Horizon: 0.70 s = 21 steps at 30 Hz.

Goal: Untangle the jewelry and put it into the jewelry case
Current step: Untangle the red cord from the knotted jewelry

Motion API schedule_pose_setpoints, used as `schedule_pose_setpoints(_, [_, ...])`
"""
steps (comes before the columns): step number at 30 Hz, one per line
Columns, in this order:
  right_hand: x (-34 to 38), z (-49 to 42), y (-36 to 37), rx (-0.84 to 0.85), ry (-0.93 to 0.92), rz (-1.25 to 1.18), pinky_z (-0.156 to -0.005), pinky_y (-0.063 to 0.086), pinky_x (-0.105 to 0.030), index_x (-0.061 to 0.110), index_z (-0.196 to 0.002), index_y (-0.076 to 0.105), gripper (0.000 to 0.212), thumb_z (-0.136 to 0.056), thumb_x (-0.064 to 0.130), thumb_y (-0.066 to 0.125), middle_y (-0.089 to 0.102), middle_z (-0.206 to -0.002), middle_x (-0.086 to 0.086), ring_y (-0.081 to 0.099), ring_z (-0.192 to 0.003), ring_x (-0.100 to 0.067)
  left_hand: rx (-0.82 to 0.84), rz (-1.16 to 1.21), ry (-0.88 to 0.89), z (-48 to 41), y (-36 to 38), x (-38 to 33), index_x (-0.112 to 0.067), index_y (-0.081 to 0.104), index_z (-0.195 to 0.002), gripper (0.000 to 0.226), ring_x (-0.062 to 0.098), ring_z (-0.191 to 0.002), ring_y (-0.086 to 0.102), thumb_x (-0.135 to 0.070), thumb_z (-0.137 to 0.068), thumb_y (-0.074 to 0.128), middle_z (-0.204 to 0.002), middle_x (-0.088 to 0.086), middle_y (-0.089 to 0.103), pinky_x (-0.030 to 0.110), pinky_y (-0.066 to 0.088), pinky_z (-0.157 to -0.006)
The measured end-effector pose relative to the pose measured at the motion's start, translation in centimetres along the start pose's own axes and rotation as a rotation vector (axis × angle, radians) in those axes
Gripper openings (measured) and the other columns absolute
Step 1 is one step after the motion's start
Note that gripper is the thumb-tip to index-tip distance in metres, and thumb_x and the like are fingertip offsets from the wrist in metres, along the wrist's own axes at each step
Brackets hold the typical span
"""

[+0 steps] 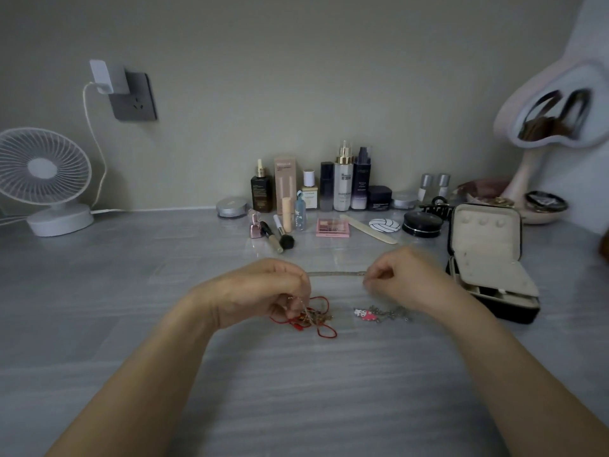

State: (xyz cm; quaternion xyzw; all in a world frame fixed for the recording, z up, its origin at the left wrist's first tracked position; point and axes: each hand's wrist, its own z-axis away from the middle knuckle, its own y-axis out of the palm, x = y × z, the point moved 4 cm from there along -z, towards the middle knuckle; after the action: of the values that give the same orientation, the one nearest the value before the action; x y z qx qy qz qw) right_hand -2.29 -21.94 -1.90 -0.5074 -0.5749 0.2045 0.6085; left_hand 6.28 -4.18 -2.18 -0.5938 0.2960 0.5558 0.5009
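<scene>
A thin silver chain (336,274) is stretched taut between my two hands above the grey table. My left hand (263,291) pinches its left end, and my right hand (405,275) pinches its right end. Under my left hand lies a tangle of red cord and gold jewelry (313,316). A silver chain with a pink charm (379,314) rests on the table below my right hand. The black jewelry case (491,258) stands open at the right, its beige lining and compartments showing.
Cosmetic bottles (342,186), brushes, a pink palette (332,227) and compacts line the back of the table. A white fan (46,179) stands at far left, a mirror (553,117) at far right. A black hair claw (436,207) lies behind the case.
</scene>
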Motion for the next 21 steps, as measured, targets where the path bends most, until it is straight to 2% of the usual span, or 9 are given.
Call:
schedule_pose_setpoints(2, [0.3,0.5,0.3,0.101,0.008,0.051,-0.067,0.050,-0.024,0.026,-0.069,0.070,0.007,-0.073,0.027,0.075,0.061,-0.064,0.016,0.061,-0.071,-0.007,-0.044,-0.075,-0.023,-0.1,0.0,0.1,-0.017,0.057,-0.056,0.015,0.010,-0.058,0.048,-0.027,-0.065,0.064,-0.060,0.000,0.053,0.024,0.042,-0.061])
schedule_pose_setpoints(5, [0.4,0.7,1.1,0.176,0.032,0.199,-0.070,0.049,-0.025,0.027,-0.069,0.068,0.013,-0.068,0.033,0.078,0.061,-0.070,0.015,0.060,-0.076,-0.008,-0.199,-0.193,-0.038,-0.4,-0.7,0.4,-0.017,0.057,-0.060,0.026,0.008,-0.057,0.048,-0.022,-0.086,0.061,-0.062,-0.003,0.056,0.024,0.038,-0.060])
schedule_pose_setpoints(8, [0.6,0.8,1.7,0.188,0.020,0.290,-0.073,0.046,-0.024,0.029,-0.074,0.063,0.014,-0.071,0.035,0.076,0.056,-0.076,0.015,0.056,-0.083,-0.010,-0.279,-0.195,-0.037,-0.5,-0.9,0.3,-0.017,0.061,-0.067,0.022,0.005,-0.056,0.049,-0.023,-0.088,0.059,-0.064,-0.008,0.060,0.021,0.037,-0.058])
schedule_pose_setpoints(11, [1.1,0.9,2.0,0.218,-0.029,0.227,-0.065,0.042,-0.021,0.028,-0.075,0.060,0.013,-0.076,0.030,0.073,0.048,-0.072,0.017,0.052,-0.079,-0.009,-0.330,-0.179,-0.018,-0.7,-0.4,0.3,-0.018,0.063,-0.072,0.018,0.005,-0.058,0.050,-0.021,-0.089,0.058,-0.067,-0.008,0.061,0.018,0.038,-0.056])
schedule_pose_setpoints(13, [1.4,0.7,1.7,0.169,-0.059,0.077,-0.060,0.042,-0.019,0.025,-0.072,0.058,0.015,-0.078,0.027,0.072,0.054,-0.071,0.013,0.054,-0.072,-0.009,-0.381,-0.165,0.012,-1.0,-0.1,0.2,-0.020,0.063,-0.075,0.016,0.003,-0.059,0.052,-0.017,-0.089,0.057,-0.071,-0.008,0.062,0.013,0.039,-0.053])
schedule_pose_setpoints(15, [1.9,0.5,0.9,0.099,-0.053,-0.263,-0.062,0.049,-0.027,0.022,-0.072,0.060,0.014,-0.079,0.019,0.072,0.065,-0.067,0.004,0.061,-0.064,-0.011,-0.432,-0.136,0.058,-1.1,0.3,0.0,-0.022,0.063,-0.080,0.015,0.002,-0.065,0.056,-0.016,-0.091,0.055,-0.078,-0.009,0.064,0.012,0.042,-0.055])
schedule_pose_setpoints(18, [2.7,0.6,-0.7,0.037,-0.020,-0.683,-0.053,0.047,-0.019,0.015,-0.080,0.062,0.011,-0.078,0.010,0.071,0.071,-0.067,0.000,0.064,-0.057,-0.005,-0.440,-0.061,0.113,-1.3,1.2,-0.3,-0.021,0.063,-0.092,0.017,0.002,-0.081,0.062,-0.017,-0.096,0.047,-0.089,-0.010,0.067,0.013,0.045,-0.063])
schedule_pose_setpoints(21, [3.4,0.5,-1.5,0.025,0.035,-0.882,-0.050,0.044,-0.018,0.013,-0.081,0.061,0.011,-0.078,0.008,0.069,0.074,-0.072,-0.002,0.067,-0.060,-0.009,-0.393,0.043,0.134,-1.4,1.9,-0.6,-0.015,0.061,-0.112,0.024,0.007,-0.100,0.062,-0.020,-0.098,0.042,-0.107,-0.001,0.068,0.016,0.048,-0.076])
